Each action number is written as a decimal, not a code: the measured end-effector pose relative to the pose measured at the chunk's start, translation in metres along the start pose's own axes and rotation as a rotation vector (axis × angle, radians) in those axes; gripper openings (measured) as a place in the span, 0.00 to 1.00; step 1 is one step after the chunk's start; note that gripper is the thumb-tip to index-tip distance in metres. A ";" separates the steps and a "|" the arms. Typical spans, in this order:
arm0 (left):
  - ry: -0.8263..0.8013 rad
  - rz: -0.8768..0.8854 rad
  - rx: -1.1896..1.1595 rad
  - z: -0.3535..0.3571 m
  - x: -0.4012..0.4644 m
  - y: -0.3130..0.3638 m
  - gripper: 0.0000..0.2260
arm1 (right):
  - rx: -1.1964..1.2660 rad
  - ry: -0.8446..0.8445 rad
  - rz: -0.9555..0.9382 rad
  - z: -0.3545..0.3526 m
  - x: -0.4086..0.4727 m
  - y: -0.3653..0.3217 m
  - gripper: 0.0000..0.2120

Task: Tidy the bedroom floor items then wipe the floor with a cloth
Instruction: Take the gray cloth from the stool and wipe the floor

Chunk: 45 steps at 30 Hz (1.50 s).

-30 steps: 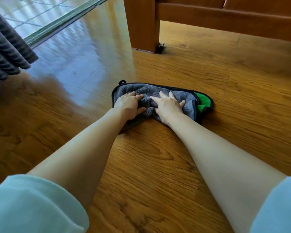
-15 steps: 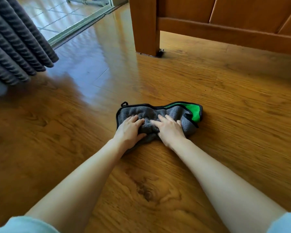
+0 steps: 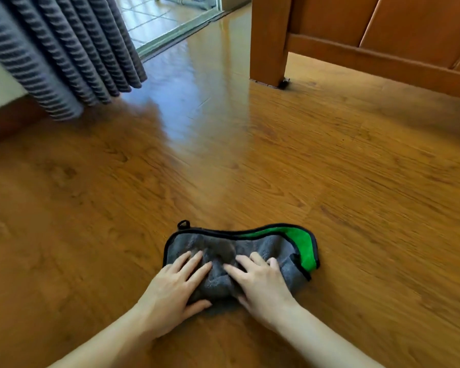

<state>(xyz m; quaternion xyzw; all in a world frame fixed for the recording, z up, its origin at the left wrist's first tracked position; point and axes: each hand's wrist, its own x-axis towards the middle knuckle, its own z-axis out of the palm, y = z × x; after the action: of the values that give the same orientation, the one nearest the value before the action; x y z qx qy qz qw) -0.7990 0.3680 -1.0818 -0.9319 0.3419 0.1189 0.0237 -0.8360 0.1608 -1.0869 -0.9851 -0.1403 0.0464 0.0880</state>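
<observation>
A grey cloth (image 3: 266, 247) with black trim and a green underside folded up at its right end lies bunched on the wooden floor (image 3: 329, 187). My left hand (image 3: 174, 284) presses flat on the cloth's left part, fingers spread and straight. My right hand (image 3: 260, 281) presses on its right part, fingers likewise extended. The cloth's middle is wrinkled up between the two hands.
A wooden bed leg (image 3: 270, 41) and side rail (image 3: 383, 59) stand at the back right. A grey striped curtain (image 3: 64, 49) hangs at the back left, beside a sliding door track (image 3: 175, 35) and a tiled balcony beyond.
Both hands have dragged the cloth back towards me, away from the bed leg. The cloth has bunched narrower, and more of the curtain has come into view.
</observation>
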 end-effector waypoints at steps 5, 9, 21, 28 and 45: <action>-0.035 0.103 0.010 0.010 -0.051 -0.017 0.34 | 0.100 -0.035 -0.178 0.001 -0.015 -0.018 0.26; 0.006 0.071 -0.078 0.013 -0.062 -0.018 0.38 | 0.189 -0.158 -0.350 -0.006 -0.016 -0.019 0.31; 0.165 -0.050 -0.008 -0.004 -0.024 -0.073 0.28 | 0.012 0.205 -0.397 0.011 0.045 -0.016 0.20; 0.240 -0.348 -0.075 -0.024 0.014 -0.149 0.17 | -0.005 0.254 -0.077 0.004 0.143 -0.051 0.22; 0.301 -0.182 0.004 0.032 -0.084 -0.125 0.33 | 0.085 0.071 -0.413 0.011 0.096 -0.074 0.07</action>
<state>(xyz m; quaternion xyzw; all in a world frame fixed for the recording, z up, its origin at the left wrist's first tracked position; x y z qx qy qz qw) -0.7879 0.5207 -1.0976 -0.9662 0.2560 -0.0251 -0.0152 -0.7650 0.2597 -1.0904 -0.9319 -0.3338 -0.0016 0.1420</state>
